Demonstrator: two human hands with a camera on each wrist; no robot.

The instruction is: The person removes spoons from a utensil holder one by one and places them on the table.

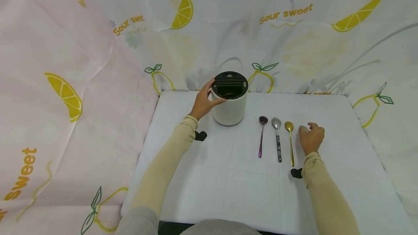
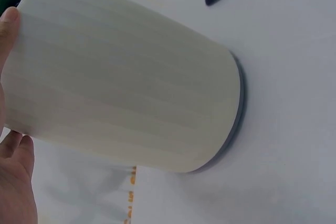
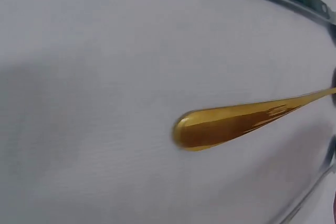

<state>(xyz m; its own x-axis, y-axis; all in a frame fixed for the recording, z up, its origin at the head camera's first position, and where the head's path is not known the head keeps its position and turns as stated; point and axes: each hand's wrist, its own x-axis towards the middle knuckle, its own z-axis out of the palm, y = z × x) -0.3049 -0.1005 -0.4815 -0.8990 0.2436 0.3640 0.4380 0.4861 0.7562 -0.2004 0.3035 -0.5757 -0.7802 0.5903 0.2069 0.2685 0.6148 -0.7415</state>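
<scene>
My left hand [image 1: 203,103] grips a white round utensil holder [image 1: 229,113] near its top, thumb on the near side and fingers on the far side. The holder has a black slotted top [image 1: 230,82] and stands upright at the back of the table. At the right, my right hand [image 1: 311,137] has its thumb and curled fingers around the bowl of a silver spoon [image 1: 304,128]. That spoon's thin handle [image 3: 307,195] crosses the lower right corner of the right wrist view. Just left of this hand lies a gold spoon [image 1: 290,142].
Left of the gold spoon lie a silver spoon with a dark patterned handle [image 1: 278,144] and a purple spoon [image 1: 261,137], in a row. A white cloth covers the table [image 1: 228,191]. Behind it hangs a lemon-printed sheet [image 1: 212,39].
</scene>
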